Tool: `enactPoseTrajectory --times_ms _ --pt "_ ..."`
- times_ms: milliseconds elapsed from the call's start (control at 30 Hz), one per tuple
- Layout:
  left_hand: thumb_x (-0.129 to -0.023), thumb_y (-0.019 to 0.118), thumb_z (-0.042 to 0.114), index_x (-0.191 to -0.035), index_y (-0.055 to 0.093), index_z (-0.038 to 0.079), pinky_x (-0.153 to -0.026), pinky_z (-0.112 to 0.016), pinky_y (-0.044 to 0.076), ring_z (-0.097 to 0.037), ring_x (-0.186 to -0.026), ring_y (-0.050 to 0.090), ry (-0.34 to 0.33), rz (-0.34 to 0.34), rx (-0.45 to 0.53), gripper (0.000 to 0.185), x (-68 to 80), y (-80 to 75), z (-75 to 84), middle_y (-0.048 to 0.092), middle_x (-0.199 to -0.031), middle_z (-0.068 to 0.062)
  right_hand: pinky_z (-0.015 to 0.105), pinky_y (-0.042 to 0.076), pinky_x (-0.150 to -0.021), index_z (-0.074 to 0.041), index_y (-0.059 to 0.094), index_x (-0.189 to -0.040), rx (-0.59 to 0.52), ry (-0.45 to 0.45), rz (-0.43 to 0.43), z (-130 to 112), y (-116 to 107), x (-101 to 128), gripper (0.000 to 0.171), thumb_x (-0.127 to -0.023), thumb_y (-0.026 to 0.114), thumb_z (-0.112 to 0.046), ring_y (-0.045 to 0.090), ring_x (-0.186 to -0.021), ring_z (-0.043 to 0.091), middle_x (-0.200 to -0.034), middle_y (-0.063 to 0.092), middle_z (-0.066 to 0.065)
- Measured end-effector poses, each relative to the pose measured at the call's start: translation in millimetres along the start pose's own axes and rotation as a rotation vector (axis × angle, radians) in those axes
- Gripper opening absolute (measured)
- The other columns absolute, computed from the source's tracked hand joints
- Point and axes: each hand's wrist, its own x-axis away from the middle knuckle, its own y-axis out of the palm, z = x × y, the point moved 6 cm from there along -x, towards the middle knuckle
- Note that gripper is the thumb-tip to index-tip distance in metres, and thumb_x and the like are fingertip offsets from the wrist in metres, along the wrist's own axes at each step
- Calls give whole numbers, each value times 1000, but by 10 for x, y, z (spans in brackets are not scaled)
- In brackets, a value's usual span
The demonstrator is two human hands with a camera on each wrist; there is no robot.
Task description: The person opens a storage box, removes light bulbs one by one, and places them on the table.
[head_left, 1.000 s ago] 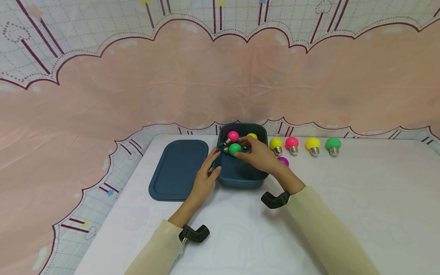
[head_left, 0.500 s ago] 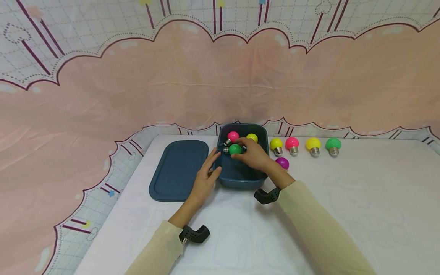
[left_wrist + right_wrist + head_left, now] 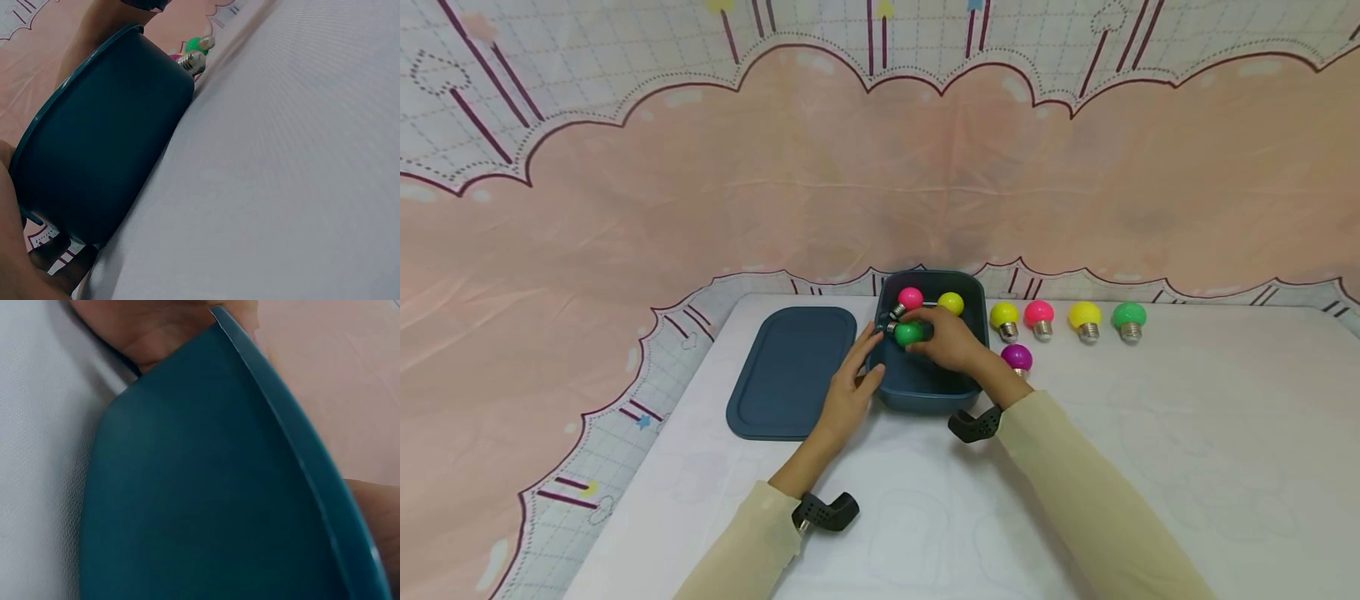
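Observation:
A dark blue box (image 3: 925,393) stands on the white table and holds a pink bulb (image 3: 911,297), a yellow bulb (image 3: 952,302) and a green bulb (image 3: 907,334). My right hand (image 3: 927,331) reaches into the box, fingers curled round the green bulb. My left hand (image 3: 859,364) rests with straight fingers against the box's left wall. In the left wrist view the box wall (image 3: 100,156) fills the left side. The right wrist view shows only the box wall (image 3: 206,506) close up.
The box's blue lid (image 3: 790,371) lies flat to the left. Right of the box stand a yellow bulb (image 3: 1003,315), a pink bulb (image 3: 1039,314), another yellow bulb (image 3: 1084,315) and a green bulb (image 3: 1128,315) in a row, with a purple bulb (image 3: 1017,357) nearer me.
My right hand has slid left and deeper into the box with the green bulb, uncovering the purple bulb. The left hand has stayed on the box.

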Motion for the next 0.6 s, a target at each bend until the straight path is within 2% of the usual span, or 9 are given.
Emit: enactPoseTrajectory --times_ms 167,400,533,600 --pt "-100 47 3 -144 37 -6 -100 -51 37 -30 -141 22 -3 -1 5 46 -1 -1 -6 22 -155 -17 53 35 -102 -13 59 -128 16 7 -24 -2 33 6 45 -86 72 -10 48 -120 33 -130 54 15" --pt "-99 47 1 -144 37 -4 -100 -51 37 -30 -141 23 9 1 8 46 -3 -1 -12 22 -155 -18 48 44 -93 -16 57 -131 31 32 -45 -7 48 4 50 -85 73 -7 52 -110 32 -121 55 18" --pt "-100 47 4 -144 37 -4 -101 -53 36 -31 -141 23 16 -2 3 46 1 1 -4 22 -155 -19 52 38 -99 -14 57 -131 44 17 -33 -13 47 3 49 -85 70 -2 48 -119 34 -130 53 17" --pt "-100 48 5 -144 37 -4 -101 -55 35 -32 -141 23 17 -2 4 46 1 2 -3 22 -155 -19 51 38 -100 -13 58 -130 39 6 -30 -16 49 4 47 -86 66 2 49 -118 33 -134 51 16"
